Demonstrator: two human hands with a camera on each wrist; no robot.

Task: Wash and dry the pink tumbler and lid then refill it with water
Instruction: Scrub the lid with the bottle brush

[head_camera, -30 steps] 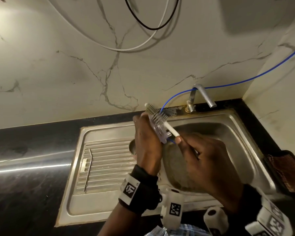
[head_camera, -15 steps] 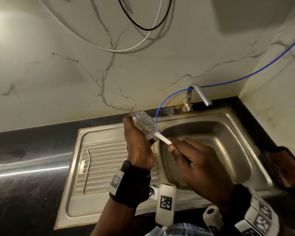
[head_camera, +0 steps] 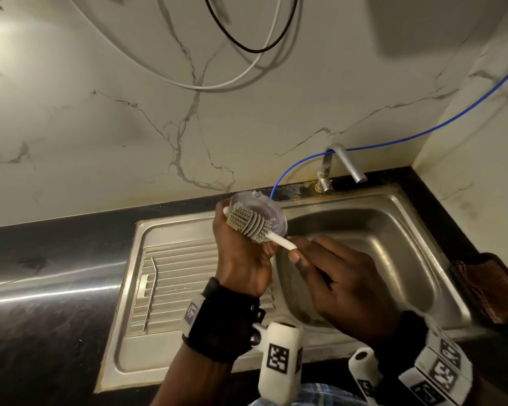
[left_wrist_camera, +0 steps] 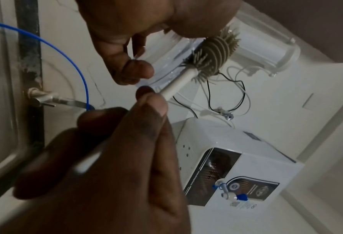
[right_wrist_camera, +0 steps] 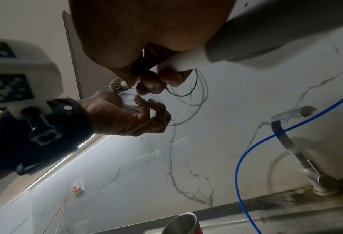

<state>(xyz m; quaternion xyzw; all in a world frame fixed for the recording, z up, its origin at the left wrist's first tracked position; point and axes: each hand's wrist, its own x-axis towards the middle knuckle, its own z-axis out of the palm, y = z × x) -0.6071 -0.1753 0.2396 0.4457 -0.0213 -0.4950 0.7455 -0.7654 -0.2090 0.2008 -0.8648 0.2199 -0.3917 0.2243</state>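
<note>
Desk: a dark desk (head_camera: pixel 50 332) carries a steel sink (head_camera: pixel 417 230); marble wall behind, tap (head_camera: pixel 345 165) at 1 o'clock, blue tube (head_camera: pixel 393 142) trailing right.
Left hand: the left hand (head_camera: pixel 241 259) grips the clear lid (head_camera: pixel 264 210) above the sink's left rim.
Right hand: the right hand (head_camera: pixel 343 285) pinches a white-handled brush (head_camera: pixel 252 224), its bristles against the lid.
Unclear: a metal rim (right_wrist_camera: pixel 181 223), cut off at 6 o'clock in the right wrist view, may be the tumbler.
</note>
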